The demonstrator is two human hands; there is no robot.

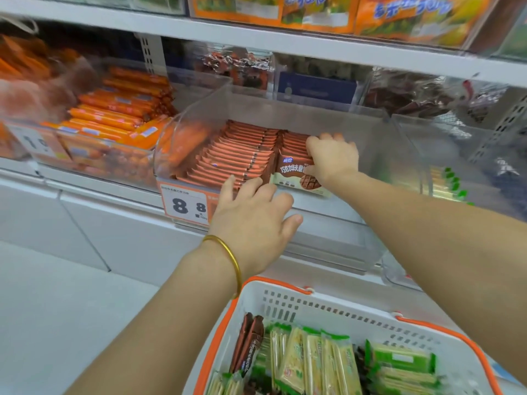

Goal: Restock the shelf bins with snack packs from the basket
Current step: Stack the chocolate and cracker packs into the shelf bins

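Head camera looks down on a store shelf with clear plastic bins. In the left part of the frame a bin holds orange sausage sticks (119,109), and on the upper shelf lie orange snack bags (313,10). At the right edge another bin shows green wafer packs (447,183) through its wall. The middle bin (370,132) is clear plastic with a price label (188,205) reading 8.8 on its front. Inside it, a row of brown chocolate wafer packs (233,158) stands on edge and fills the left half. At the bottom of the frame stands the white basket (313,306) with orange trim. It contains yellow-green wafer packs (313,360) and two brown packs (249,340) standing at their left.

A stack of chocolate wafer packs (291,172) is in the middle bin, just right of the full row and touching it. The right hand (333,159) grasps this stack, with the fingers curled over the top and the thumb on the printed front pack. The left hand (251,220) is just in front of the bin, below and left of the stack. Its fingers are straight and spread, not clenched, and the fingertips touch the front end of the row.

Both forearms reach up from the lower corners of the frame. A gold bangle (228,252) is on the left wrist.
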